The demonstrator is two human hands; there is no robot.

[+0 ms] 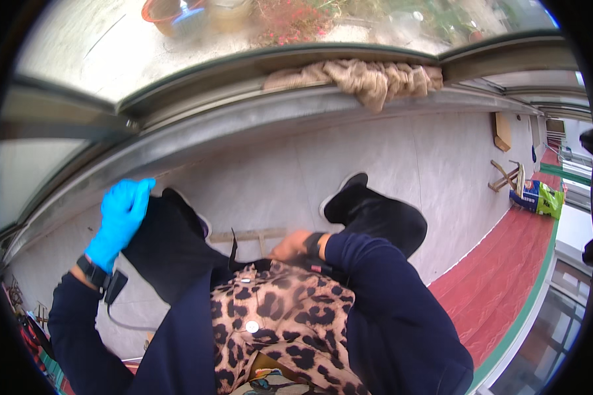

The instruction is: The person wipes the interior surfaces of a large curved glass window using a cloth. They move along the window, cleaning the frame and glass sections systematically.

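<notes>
My left hand [123,207], in a blue disposable glove, is raised beside my left knee with its fingers curled; whether anything lies within them cannot be made out. My right hand [292,245], bare with a dark band at the wrist, rests near my waist, by the hem of a leopard-print shirt [281,306]. Its fingers are partly hidden, so I cannot tell whether they hold something. A dark box [115,287] with a cable hangs at my left wrist. In front of me a crumpled beige cloth [375,79] lies over the window ledge.
A metal-framed window [286,54] runs across the front, with a low wall beneath it. A wooden stool [505,177], a colourful bag [538,197] and a cardboard box [501,131] are at the right. Part of a wooden frame [247,235] shows between my legs.
</notes>
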